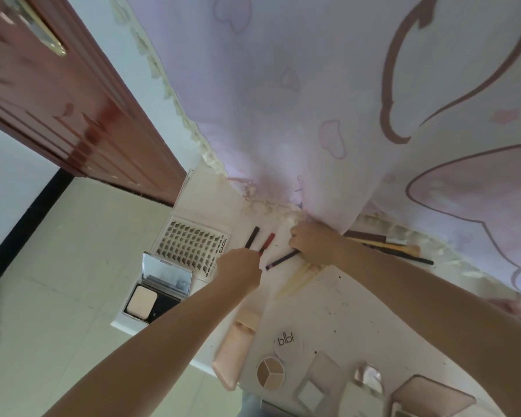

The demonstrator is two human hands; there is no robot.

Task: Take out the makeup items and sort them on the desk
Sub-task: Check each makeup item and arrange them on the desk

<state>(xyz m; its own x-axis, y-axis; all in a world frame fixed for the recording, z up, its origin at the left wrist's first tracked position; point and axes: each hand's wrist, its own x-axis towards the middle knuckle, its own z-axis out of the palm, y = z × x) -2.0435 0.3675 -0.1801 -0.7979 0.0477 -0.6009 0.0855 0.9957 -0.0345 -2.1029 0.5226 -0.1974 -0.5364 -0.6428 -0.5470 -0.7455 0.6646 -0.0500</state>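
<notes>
On the white desk [328, 299] my left hand [238, 273] grips two slim pencils side by side, a dark one [252, 237] and a red one [267, 242], their tips pointing away from me. My right hand [312, 240] pinches the end of a dark pencil with a mauve tip [282, 260], which lies across the desk between both hands. Several pale yellow sticks [295, 281] lie just below my right hand. Long-handled brushes [382, 243] stick out behind my right wrist.
A lash tray [193, 246] and an open powder compact [157, 288] sit at the desk's left edge. Near me lie a peach tube [235, 350], a three-shade round palette [270, 373], a white round lid [288, 344] and pink compacts [430, 397]. A pink cartoon cloth [343, 100] hangs behind the desk.
</notes>
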